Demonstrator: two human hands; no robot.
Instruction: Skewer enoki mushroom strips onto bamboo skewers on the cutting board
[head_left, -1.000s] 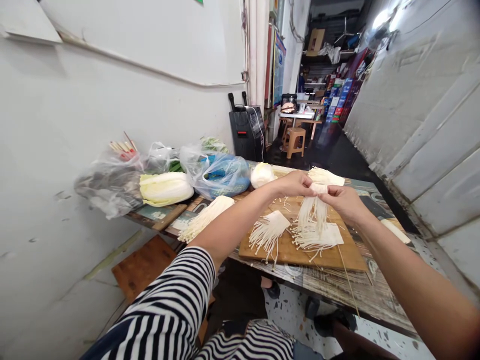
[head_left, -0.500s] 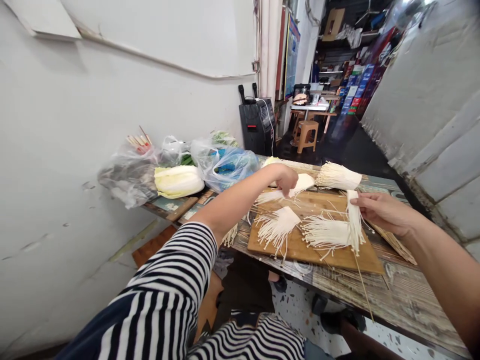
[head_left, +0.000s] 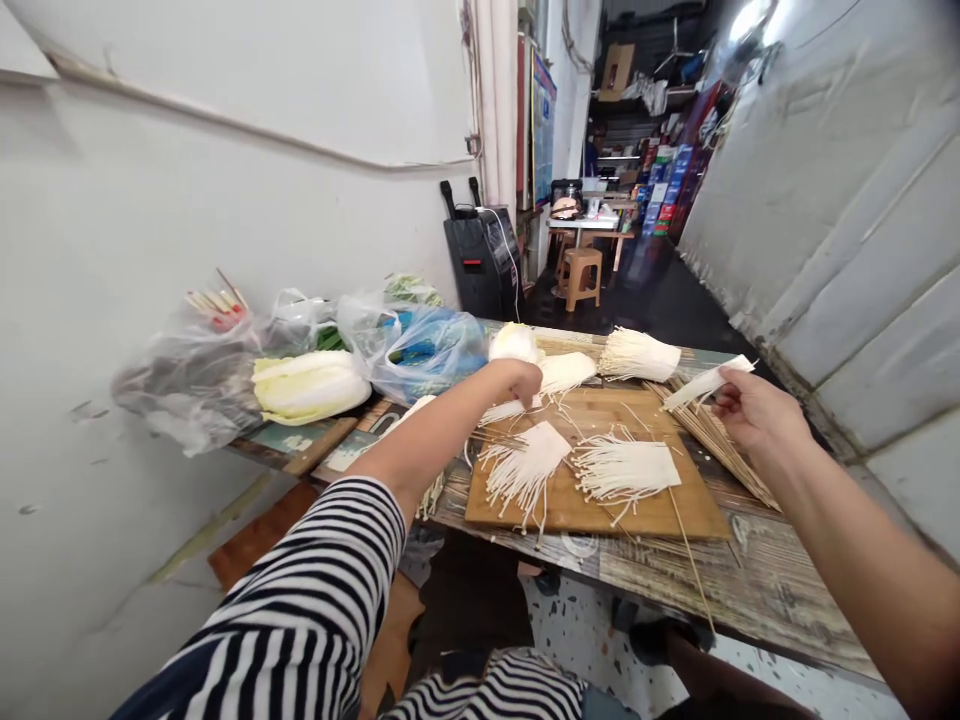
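My right hand (head_left: 757,405) pinches a small flat bunch of enoki mushrooms (head_left: 705,384) above the right back edge of the wooden board (head_left: 600,515). At the board's back left, my left hand (head_left: 517,382) is closed, its fingertips down on a thin strip of enoki (head_left: 501,410). Two fanned enoki pieces lie on the board, one at the left (head_left: 536,455) and one at the right (head_left: 637,468) with a thin skewer (head_left: 691,560) sticking out toward me. Behind the board are more enoki bunches (head_left: 639,356).
Bundled skewers (head_left: 724,450) lie right of the board. On the left are a napa cabbage (head_left: 311,385), a blue bag (head_left: 424,345) and a clear plastic bag (head_left: 195,375). A black speaker (head_left: 484,262) stands behind the table. A wall borders the left side.
My right hand has lifted the small enoki bunch off the right-hand piece, turning it from hanging to nearly level. My left hand stays low at the back left. The view has shifted right.
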